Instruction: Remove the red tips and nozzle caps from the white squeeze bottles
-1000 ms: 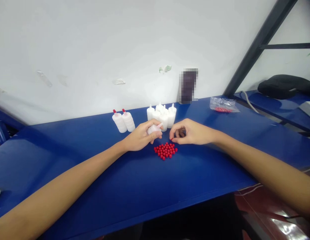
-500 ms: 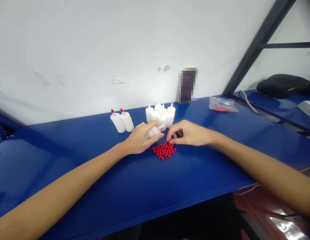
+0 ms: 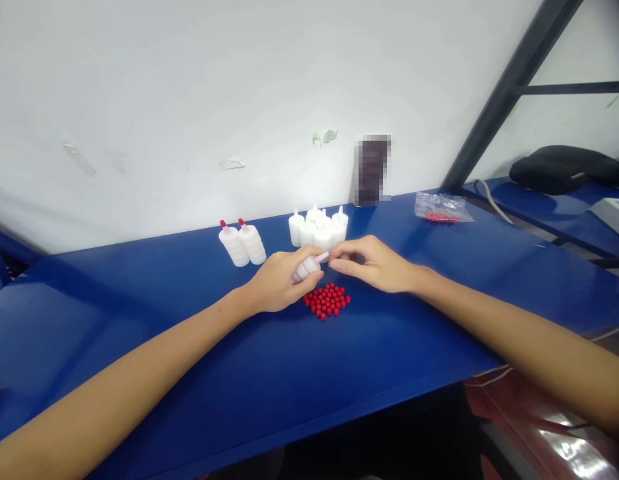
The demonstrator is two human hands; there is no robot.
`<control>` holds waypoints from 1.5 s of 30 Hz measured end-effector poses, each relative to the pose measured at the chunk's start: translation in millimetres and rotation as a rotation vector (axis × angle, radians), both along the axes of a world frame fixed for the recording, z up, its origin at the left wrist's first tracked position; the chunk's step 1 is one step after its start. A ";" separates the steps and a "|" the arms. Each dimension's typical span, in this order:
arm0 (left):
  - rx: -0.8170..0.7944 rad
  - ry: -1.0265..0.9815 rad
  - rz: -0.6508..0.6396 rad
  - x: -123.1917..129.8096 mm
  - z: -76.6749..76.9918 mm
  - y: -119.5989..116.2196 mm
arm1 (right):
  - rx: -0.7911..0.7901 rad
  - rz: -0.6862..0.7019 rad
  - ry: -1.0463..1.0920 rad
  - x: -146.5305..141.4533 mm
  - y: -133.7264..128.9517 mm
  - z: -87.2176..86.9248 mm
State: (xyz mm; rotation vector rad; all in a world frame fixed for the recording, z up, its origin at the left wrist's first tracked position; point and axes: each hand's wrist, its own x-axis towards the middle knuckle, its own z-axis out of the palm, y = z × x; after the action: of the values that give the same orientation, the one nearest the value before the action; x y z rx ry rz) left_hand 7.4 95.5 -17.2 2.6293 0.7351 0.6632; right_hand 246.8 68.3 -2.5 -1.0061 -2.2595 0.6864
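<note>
My left hand [image 3: 275, 281] is wrapped round a white squeeze bottle [image 3: 307, 268], which lies tilted with its nozzle pointing right. Just off the nozzle's tip, my right hand [image 3: 373, 265] has thumb and forefinger pinched together; whatever is between them is hidden. Below both hands, a pile of small red caps [image 3: 328, 301] lies on the blue table [image 3: 299, 380]. Behind them stands a cluster of white bottles with bare nozzles [image 3: 323, 237]. To the left, two white bottles [image 3: 242, 245] stand side by side with red caps on their nozzles.
A clear plastic bag [image 3: 442, 208] with red pieces inside lies at the back right. A dark blurred rectangle [image 3: 373, 170] leans against the white wall. Further right are a dark metal frame [image 3: 494, 110] and a black item [image 3: 564, 170] on another blue surface.
My right hand has risen from the red caps to the nozzle of the bottle, its fingers pinched. My left hand keeps the bottle in nearly the same place.
</note>
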 end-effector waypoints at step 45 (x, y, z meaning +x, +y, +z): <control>0.075 0.056 -0.029 5.4 -4.8 2.4 | 0.105 0.024 -0.114 4.4 1.7 0.8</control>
State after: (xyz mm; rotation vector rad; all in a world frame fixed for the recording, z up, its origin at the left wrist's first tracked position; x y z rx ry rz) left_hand 12.8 97.9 -22.0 2.7314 0.6995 0.6233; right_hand 251.2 70.0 -1.7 -0.9913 -2.3829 0.5262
